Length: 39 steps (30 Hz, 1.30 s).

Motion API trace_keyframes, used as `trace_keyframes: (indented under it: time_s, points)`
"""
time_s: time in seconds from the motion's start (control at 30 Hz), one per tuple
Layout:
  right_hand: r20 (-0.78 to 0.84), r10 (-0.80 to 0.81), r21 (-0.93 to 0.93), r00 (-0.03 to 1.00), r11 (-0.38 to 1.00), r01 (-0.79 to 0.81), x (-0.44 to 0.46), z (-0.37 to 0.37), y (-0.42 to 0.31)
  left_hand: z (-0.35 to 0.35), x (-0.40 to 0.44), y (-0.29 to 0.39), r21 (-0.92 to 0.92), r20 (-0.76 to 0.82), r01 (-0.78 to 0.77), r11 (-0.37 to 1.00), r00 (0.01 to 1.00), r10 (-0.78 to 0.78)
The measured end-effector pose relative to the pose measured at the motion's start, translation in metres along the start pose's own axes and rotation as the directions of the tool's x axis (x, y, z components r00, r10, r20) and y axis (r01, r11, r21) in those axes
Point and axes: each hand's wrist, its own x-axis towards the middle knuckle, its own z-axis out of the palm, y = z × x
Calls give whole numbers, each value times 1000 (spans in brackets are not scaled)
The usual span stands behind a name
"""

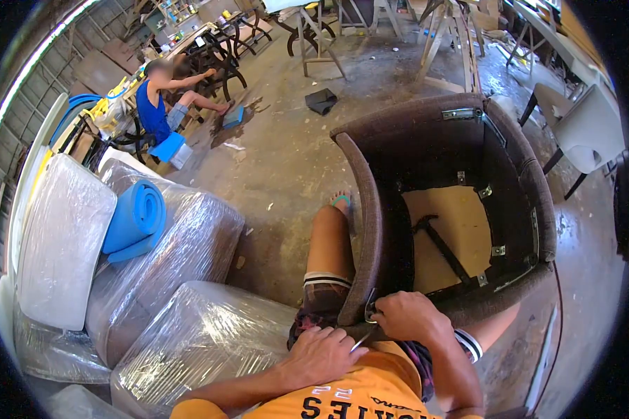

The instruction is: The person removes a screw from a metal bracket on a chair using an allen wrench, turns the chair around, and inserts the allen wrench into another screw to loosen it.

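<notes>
A dark brown upholstered chair shell [363,188] lies tipped in front of me, its hollow inside facing up. At its near left corner my right hand [409,318] is closed, with the fingertips pinching a small metal bracket [371,306] at the rim. My left hand [321,355] rests closed against my orange shirt, just left of that corner. From under its fingertips sticks a thin metal rod [361,341], pointing toward the bracket; the rest of it is hidden. Inside the shell, a black hammer [442,248] lies across a tan panel [461,209].
Plastic-wrapped furniture [196,335] crowds my left side, with a blue foam roll [136,216] on top. A person in blue [152,112] sits low at the back left. Sawhorses [318,42] stand far ahead; a pale chair [587,133] stands right. Dark cloth [321,101] lies on the floor.
</notes>
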Motion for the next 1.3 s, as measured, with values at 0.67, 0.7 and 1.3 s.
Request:
trace_keyframes:
  time_s: [0.67, 0.7, 1.3]
  points:
    - [-315, 67, 344, 947, 938, 48, -17, -10, 0, -60, 85, -53, -597, -127, 58, 800, 978, -166]
    - [-329, 78, 284, 941, 959, 19, -19, -13, -1, -60, 93, -54, -612, -134, 6, 791, 985, -112]
    - [89, 362, 359, 928, 857, -369, 16, -17, 34, -25, 243, -72, -276, 187, -114, 954, 967, 170]
